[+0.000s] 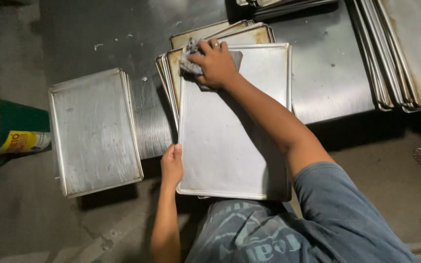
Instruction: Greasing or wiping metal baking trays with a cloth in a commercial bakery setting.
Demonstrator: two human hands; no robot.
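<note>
Here, a metal baking tray [225, 141] lies on top of a fanned stack of trays [171, 68] at the near edge of a steel table [327, 63], its near end jutting past that edge. The right hand [215, 62], fingers closed on a grey rag [189, 63], presses it on the tray's far left corner. The left hand [172, 165] grips the tray's near left rim. Just to the left, past a strip of bare table, sits a second pile of trays [93, 131]; more trays [405, 53] lie far right. Below is a grey floor [20, 214].
</note>
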